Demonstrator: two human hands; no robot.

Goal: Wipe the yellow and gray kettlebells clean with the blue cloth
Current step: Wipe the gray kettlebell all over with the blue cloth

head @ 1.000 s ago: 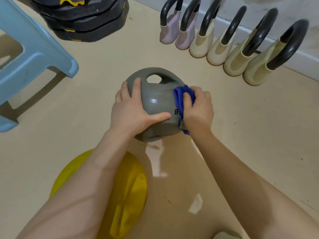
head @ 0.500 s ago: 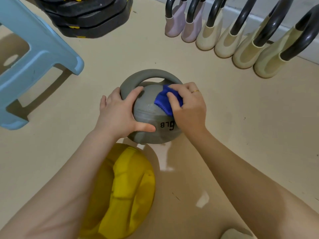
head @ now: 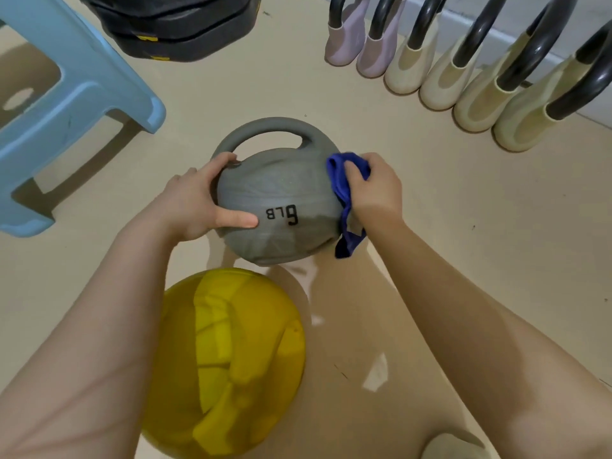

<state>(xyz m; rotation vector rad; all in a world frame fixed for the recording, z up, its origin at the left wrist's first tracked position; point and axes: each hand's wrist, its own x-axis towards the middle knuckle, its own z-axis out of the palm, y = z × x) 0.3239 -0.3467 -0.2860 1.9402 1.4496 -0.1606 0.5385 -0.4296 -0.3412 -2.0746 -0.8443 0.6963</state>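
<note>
Round gray rubber kettlebell point(head: 281, 207) marked "6 LB" sits on the beige floor point(head: 463, 200) at centre. Left hand point(head: 195, 203) grips its 9 o'clock side, thumb pressed on the front. Right hand point(head: 374, 190) pinches the bunched blue cloth point(head: 344, 193) against its 3 o'clock side. Round yellow rubber kettlebell point(head: 228, 362) lies at 6 o'clock — just beside the gray one.

A light blue plastic stool point(head: 66, 94) is standing beside stacked black weight plates point(head: 178, 24); six black-handled pastel kettlebells point(head: 463, 71) are lining the wall.
</note>
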